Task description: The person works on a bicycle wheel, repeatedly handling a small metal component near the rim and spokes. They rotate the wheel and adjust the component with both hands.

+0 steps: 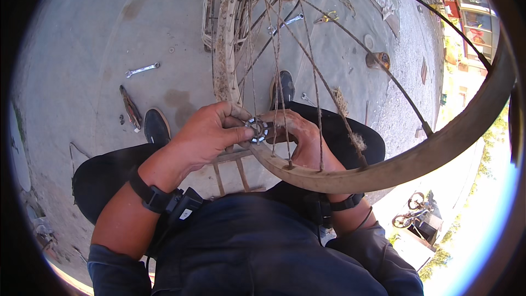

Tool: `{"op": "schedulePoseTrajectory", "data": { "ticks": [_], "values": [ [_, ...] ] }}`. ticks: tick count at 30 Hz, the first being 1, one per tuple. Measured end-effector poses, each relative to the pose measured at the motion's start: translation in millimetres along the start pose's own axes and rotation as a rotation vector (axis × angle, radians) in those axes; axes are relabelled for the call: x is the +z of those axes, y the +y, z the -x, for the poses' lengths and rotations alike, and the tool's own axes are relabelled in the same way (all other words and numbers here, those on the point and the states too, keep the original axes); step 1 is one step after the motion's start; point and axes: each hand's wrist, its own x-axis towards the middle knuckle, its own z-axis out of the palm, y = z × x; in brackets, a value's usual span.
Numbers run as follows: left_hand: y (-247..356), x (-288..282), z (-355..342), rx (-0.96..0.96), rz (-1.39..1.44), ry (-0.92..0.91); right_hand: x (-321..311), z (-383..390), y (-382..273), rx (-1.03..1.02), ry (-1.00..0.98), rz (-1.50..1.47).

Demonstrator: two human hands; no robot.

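Dark tool [130,108]: one, slender, lying on the ground [93,115] at far left. Wrench [142,69]: one, silver, just beyond the dark tool. Left shoe [157,127]: dark, just right of the dark tool.

Left hand [211,129]: thumb and fingers closed, pinching the round tool; black band [156,197] at the wrist. Round tool [256,130]: one, dark with pale marks about its edge, between the two hands, at the near left part of the rim. Rim [383,178]: dusty, curving from the hands across to the right, with rusty spokes [408,100] running to the far side.

Right hand [298,129]: behind the spokes, fingers bent toward the round tool; fingertips hidden, so whether they grip it cannot be told.

Right shoe [282,90]: dark, beyond the right hand. Second wrench [294,20]: silver, far, seen past the spokes. Pliers [327,17]: yellow-handled, far, right of the second wrench. Can [377,60]: rusty, far right, standing or lying cannot be told.
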Motion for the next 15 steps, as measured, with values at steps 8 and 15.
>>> {"op": "schedulePoseTrajectory", "data": {
  "ticks": [8,15],
  "values": [
    [1.5,1.5,2.0,0.029,0.027,-0.01,0.8,1.2,1.1,-0.01,0.002,0.025],
    [5.9,5.1,6.0,0.061,-0.168,0.057,1.3,0.4,5.9,-0.058,0.006,0.009]
  ]
}}
